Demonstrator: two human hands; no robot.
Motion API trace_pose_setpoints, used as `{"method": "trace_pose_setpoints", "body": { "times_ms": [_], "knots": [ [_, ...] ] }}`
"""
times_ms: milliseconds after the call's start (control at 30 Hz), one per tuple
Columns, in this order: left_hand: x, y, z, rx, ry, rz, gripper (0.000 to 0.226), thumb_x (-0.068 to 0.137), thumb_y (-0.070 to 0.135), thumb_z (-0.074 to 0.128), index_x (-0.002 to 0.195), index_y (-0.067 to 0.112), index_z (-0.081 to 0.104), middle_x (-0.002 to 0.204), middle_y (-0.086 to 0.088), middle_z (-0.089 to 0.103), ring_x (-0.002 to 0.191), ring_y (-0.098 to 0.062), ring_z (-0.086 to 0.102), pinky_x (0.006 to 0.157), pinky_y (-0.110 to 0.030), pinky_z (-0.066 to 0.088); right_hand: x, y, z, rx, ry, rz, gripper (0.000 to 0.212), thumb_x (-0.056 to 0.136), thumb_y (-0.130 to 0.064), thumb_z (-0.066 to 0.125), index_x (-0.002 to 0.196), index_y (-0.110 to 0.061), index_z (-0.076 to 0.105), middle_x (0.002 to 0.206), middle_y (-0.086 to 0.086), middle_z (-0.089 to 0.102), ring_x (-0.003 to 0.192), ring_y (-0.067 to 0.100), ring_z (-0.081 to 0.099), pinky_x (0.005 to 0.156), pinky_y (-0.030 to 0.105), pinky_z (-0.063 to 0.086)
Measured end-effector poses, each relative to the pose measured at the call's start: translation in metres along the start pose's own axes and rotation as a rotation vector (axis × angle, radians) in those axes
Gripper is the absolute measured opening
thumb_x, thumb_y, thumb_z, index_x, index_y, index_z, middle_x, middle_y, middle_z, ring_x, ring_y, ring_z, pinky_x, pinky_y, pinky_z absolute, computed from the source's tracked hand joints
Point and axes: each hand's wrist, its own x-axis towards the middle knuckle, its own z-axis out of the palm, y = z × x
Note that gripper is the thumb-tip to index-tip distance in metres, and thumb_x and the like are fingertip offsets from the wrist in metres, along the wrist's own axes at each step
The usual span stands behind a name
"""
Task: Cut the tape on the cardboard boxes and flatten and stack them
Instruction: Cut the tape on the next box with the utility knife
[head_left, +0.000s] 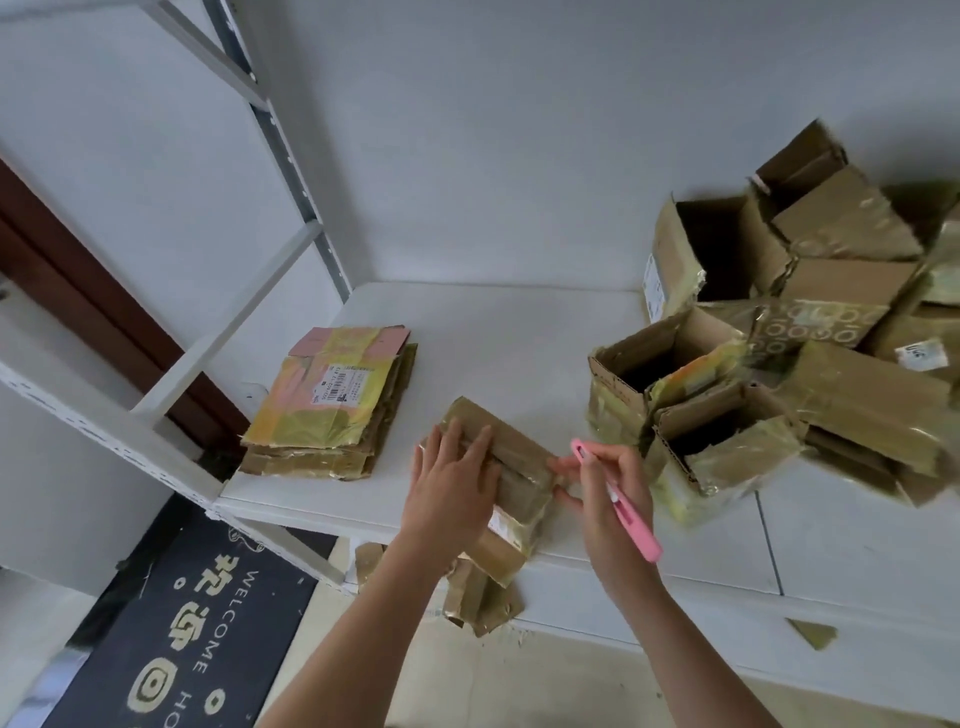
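At the bench's (519, 332) front edge the left hand (452, 483) presses flat on a taped box (519, 467), not yet flattened; the right hand (605, 488) grips a pink cutter (621, 504) beside it. Near the left edge lies a flattened stack (332, 410). Many open boxes (779, 338) wait at the right rear.

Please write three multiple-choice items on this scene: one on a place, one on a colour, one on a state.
1. Where does the flat stack lie?
A. left of the hands
B. on the mat
C. on the open boxes

2. What colour is the cutter?
A. blue
B. pink
C. black

3. What is the left hand doing?
A. gripping the cutter
B. hanging idle
C. pressing flat on the box

Answers: 1 A, the stack sits on the table to the left; 2 B, its handle is pink in the right hand; 3 C, straight fingers lie on the cardboard.
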Motion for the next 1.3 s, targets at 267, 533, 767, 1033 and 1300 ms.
{"method": "trace_pose_setpoints", "body": {
  "times_ms": [267, 533, 767, 1033, 1300],
  "knots": [
    [0.0, 0.007, -0.006, 0.161, 0.031, 0.023, 0.067, 0.088, 0.068, 0.047, 0.132, 0.018, 0.042, 0.152, -0.002, 0.029, 0.141, -0.032, 0.018, 0.117, -0.047, 0.023, 0.027, 0.01, 0.001, 0.108, 0.124, 0.103, 0.004, 0.1, -0.01, 0.052, 0.096, -0.011, 0.053, 0.096, -0.004, 0.071, 0.097, 0.016, 0.07, 0.087, 0.062, 0.053],
    [0.011, 0.003, -0.011, -0.005, -0.041, -0.016, 0.071, 0.085, 0.054, 0.065, 0.148, 0.034, 0.038, 0.158, -0.001, 0.028, 0.141, -0.03, 0.02, 0.112, -0.05, 0.032, 0.019, 0.016, -0.005, -0.001, -0.003, 0.057, 0.009, 0.098, -0.007, 0.053, 0.091, -0.004, 0.057, 0.082, 0.007, 0.069, 0.093, 0.016, 0.067, 0.088, 0.026, 0.051],
    [0.009, 0.002, -0.009, -0.011, -0.017, -0.007, 0.069, 0.086, 0.052, 0.065, 0.147, 0.033, 0.039, 0.155, 0.001, 0.032, 0.138, -0.028, 0.024, 0.11, -0.051, 0.034, 0.027, 0.016, -0.006, -0.029, -0.059, 0.065, 0.01, 0.098, -0.004, 0.053, 0.092, 0.004, 0.054, 0.079, 0.009, 0.066, 0.08, 0.001, 0.063, 0.075, 0.007, 0.043],
    [0.009, 0.002, -0.008, 0.0, -0.026, -0.013, 0.07, 0.086, 0.054, 0.064, 0.148, 0.035, 0.037, 0.157, 0.0, 0.028, 0.141, -0.029, 0.019, 0.113, -0.052, 0.031, 0.04, 0.017, -0.011, -0.084, -0.14, 0.05, 0.013, 0.097, -0.006, 0.054, 0.084, -0.003, 0.053, 0.078, 0.008, 0.067, 0.084, 0.008, 0.066, 0.074, 0.012, 0.047],
    [0.01, 0.005, -0.009, 0.043, -0.051, -0.012, 0.069, 0.088, 0.053, 0.061, 0.149, 0.032, 0.036, 0.158, -0.005, 0.026, 0.14, -0.036, 0.02, 0.116, -0.054, 0.023, 0.037, 0.022, -0.021, -0.122, -0.238, 0.049, 0.013, 0.094, -0.012, 0.055, 0.085, -0.003, 0.055, 0.073, 0.001, 0.067, 0.073, 0.0, 0.063, 0.062, 0.008, 0.044]
  ]
}}
